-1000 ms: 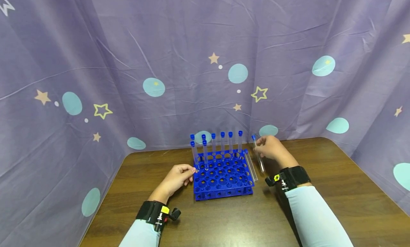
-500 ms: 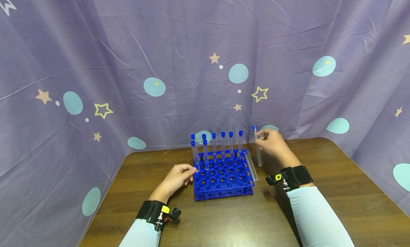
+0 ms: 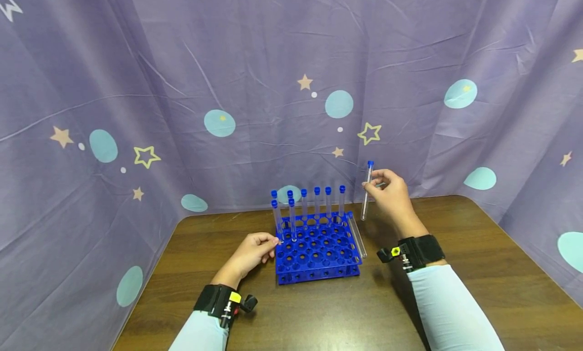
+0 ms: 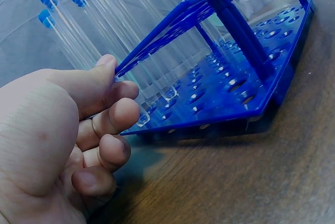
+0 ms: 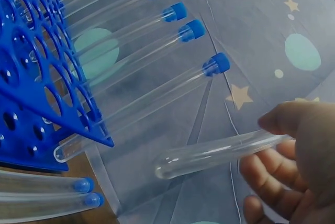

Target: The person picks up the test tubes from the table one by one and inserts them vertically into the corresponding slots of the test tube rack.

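A blue test tube rack (image 3: 316,275) stands on the table with several blue-capped clear test tubes (image 3: 316,199) upright along its back row and back left corner. At the rack's left side my left hand (image 3: 250,255) pinches the edge of the upper plate between thumb and forefinger, as the left wrist view (image 4: 68,114) also shows. To the right of the rack and raised above the table, my right hand (image 3: 390,191) pinches a capped test tube (image 5: 214,156), slightly tilted, its rounded end downward. In the right wrist view its cap is hidden behind the hand.
Two capped test tubes (image 5: 47,192) lie side by side along the rack's right side. The wooden table (image 3: 296,320) ends at the back against a purple patterned curtain (image 3: 255,154). Both wrists wear black camera straps (image 3: 423,252).
My right hand has lifted the test tube upward beside the rack, and the tube has swung nearer to upright, its lower end now leaning left. The left hand stays at the rack's edge.
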The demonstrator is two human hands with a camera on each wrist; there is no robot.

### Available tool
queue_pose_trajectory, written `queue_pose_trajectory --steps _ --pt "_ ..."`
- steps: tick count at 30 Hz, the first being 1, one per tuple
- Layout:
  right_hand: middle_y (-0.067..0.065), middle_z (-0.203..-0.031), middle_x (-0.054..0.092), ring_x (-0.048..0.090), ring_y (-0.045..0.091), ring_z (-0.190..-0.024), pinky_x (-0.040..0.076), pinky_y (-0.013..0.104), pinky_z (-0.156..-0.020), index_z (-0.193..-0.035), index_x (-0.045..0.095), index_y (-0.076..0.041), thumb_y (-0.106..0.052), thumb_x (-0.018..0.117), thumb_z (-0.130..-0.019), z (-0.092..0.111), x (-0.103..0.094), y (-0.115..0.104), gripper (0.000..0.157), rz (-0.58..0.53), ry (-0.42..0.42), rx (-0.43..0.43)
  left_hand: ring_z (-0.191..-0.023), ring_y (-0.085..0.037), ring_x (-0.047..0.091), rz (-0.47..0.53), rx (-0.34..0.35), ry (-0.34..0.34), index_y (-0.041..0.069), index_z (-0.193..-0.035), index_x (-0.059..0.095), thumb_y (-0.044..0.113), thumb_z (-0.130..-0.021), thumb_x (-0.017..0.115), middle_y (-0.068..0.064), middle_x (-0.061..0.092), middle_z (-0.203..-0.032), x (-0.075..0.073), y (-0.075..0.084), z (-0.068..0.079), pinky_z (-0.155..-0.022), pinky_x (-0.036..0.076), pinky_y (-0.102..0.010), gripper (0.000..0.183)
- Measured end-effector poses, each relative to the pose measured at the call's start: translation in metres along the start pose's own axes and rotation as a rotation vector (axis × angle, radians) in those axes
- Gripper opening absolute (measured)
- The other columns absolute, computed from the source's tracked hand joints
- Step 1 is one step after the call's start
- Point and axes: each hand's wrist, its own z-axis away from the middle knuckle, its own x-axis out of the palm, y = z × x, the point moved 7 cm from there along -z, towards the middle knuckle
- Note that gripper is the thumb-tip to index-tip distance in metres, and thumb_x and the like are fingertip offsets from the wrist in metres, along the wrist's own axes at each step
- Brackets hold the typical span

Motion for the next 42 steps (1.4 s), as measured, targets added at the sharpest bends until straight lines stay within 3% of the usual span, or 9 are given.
queue_pose_trajectory --steps 9,15,23,30,35,42 --pt "0.001 -0.096 0.072 0.067 -0.002 -0.070 0.050 0.016 -0.058 -0.129 0.073 -0.001 -0.021 0.086 -0.102 0.003 -0.009 -0.023 0.036 -0.123 0.174 -0.112 -0.058 -0.007 0.054 0.007 -0.005 0.004 -0.008 -0.112 0.076 0.020 -0.117 0.066 0.000 0.065 -0.077 -0.004 -0.001 0.001 -0.059 0.049 -0.022 0.030" --pt "0.004 -0.095 0.076 0.071 -0.005 -0.069 0.051 0.014 -0.058 -0.134 0.071 0.002 -0.015 0.087 -0.101 0.011 -0.013 -0.049 0.040 -0.200 0.209 -0.218 -0.059 -0.007 0.053 0.016 -0.006 0.009 -0.008 -0.115 0.077 0.020 -0.117 0.066 0.001 0.066 -0.077 -0.005 -0.002 0.002 -0.059 0.050 -0.022 0.030" --pt "0.022 -0.099 0.079 0.074 -0.003 -0.073 0.054 0.015 -0.065 -0.133 0.070 0.003 -0.012 0.086 -0.102 0.025 0.000 -0.083 0.038 -0.219 0.129 -0.312 -0.059 -0.007 0.054 0.007 -0.009 0.013 -0.007 -0.114 0.078 0.022 -0.116 0.067 0.001 0.066 -0.077 -0.006 -0.004 0.002 -0.059 0.049 -0.022 0.030" --pt "0.016 -0.104 0.082 0.074 0.001 -0.079 0.054 0.017 -0.066 -0.136 0.069 0.000 -0.009 0.086 -0.102 0.043 0.032 -0.105 0.039 -0.164 0.013 -0.350 -0.060 -0.008 0.054 0.003 0.002 0.002 -0.005 -0.112 0.077 0.024 -0.116 0.068 0.001 0.066 -0.076 -0.004 0.001 0.001 -0.060 0.050 -0.023 0.031" --pt "0.012 -0.109 0.082 0.081 0.019 -0.084 0.059 0.024 -0.069 -0.140 0.067 -0.001 -0.010 0.086 -0.102 0.055 0.062 -0.104 0.043 -0.066 -0.062 -0.344 -0.060 -0.007 0.053 -0.010 -0.001 0.003 -0.005 -0.115 0.079 0.022 -0.116 0.067 0.000 0.066 -0.078 -0.002 0.000 0.000 -0.059 0.048 -0.022 0.030" --pt "0.011 -0.115 0.082 0.085 0.028 -0.093 0.068 0.042 -0.075 -0.145 0.065 -0.002 -0.015 0.085 -0.105 0.064 0.094 -0.097 0.047 0.048 -0.131 -0.314 -0.060 -0.008 0.053 0.005 0.011 -0.006 -0.005 -0.111 0.078 0.022 -0.115 0.069 0.003 0.066 -0.076 -0.001 -0.002 0.001 -0.058 0.047 -0.022 0.029"
